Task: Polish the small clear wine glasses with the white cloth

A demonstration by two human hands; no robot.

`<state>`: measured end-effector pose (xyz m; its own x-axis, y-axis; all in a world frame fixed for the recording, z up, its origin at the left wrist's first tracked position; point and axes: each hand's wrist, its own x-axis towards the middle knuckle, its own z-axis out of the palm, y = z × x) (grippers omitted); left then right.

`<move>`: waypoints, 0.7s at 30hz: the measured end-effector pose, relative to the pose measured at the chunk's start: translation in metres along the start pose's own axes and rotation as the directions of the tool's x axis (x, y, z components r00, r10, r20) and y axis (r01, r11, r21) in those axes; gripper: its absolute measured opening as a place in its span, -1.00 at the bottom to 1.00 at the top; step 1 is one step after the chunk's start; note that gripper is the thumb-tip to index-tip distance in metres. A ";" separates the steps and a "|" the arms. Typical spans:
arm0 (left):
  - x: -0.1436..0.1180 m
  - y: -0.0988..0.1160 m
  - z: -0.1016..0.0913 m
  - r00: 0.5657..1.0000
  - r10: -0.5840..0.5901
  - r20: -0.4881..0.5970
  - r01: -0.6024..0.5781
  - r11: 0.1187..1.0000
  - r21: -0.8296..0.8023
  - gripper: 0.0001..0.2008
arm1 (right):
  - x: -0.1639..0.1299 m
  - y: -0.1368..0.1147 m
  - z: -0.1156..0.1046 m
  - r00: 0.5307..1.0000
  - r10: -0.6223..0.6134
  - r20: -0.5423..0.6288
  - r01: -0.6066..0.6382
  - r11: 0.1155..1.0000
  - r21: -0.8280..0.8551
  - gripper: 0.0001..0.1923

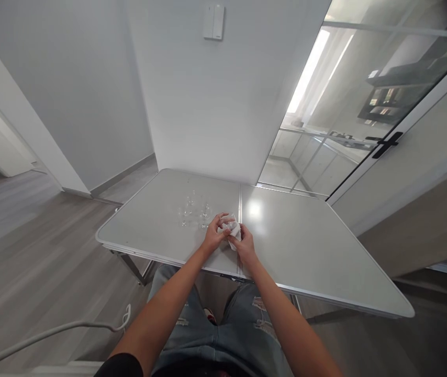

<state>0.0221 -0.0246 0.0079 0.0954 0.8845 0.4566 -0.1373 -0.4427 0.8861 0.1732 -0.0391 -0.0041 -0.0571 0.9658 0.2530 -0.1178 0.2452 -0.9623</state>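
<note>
Where both hands meet: a small clear glass [229, 226] wrapped in a white cloth [234, 234], above the table's middle seam near the front edge
Left hand [213, 235]: fingers curled around the glass, thumb on top
Right hand [244, 246]: fingers pinching the cloth against the glass, it seems, though the grip is small in view
Other glasses [194, 212]: a cluster of clear ones, just left of the hands, standing on the table
Table [305, 246]: grey folding top, set against a white wall
Below: the person's jeans [243, 330], wooden floor [31, 251]
</note>
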 end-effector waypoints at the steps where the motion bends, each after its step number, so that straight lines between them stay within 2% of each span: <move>1: 0.000 -0.001 0.000 1.000 -0.001 0.004 0.001 1.000 -0.011 -0.30 | 0.000 0.001 0.000 0.999 0.027 0.019 -0.027 0.999 0.035 -0.55; 5: -0.001 -0.008 0.000 0.999 -0.013 0.038 0.016 0.995 -0.096 -0.31 | 0.002 0.009 0.000 0.963 0.231 0.138 -0.261 0.926 0.274 -0.59; 7: -0.002 -0.011 -0.001 0.999 -0.028 0.042 0.033 0.992 -0.123 -0.32 | 0.003 0.011 0.001 0.941 0.287 0.182 -0.334 0.875 0.349 -0.56; 11: -0.001 -0.013 -0.003 0.998 -0.059 0.018 0.061 0.987 -0.149 -0.33 | 0.003 0.009 0.004 0.935 0.242 0.258 -0.325 0.875 0.358 -0.57; 15: -0.001 -0.013 -0.004 0.998 -0.063 0.017 0.065 0.983 -0.169 -0.34 | 0.002 0.005 0.005 0.958 0.170 0.231 -0.241 0.914 0.327 -0.49; 21: -0.001 -0.008 0.001 0.995 -0.096 0.033 0.101 0.952 -0.289 -0.36 | 0.003 0.001 0.006 0.941 0.283 0.188 -0.338 0.832 0.440 -0.63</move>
<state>0.0243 -0.0227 0.0006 0.1404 0.9176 0.3720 -0.4064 -0.2892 0.8667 0.1671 -0.0368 -0.0036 -0.2732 0.9618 -0.0152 -0.5151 -0.1596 -0.8422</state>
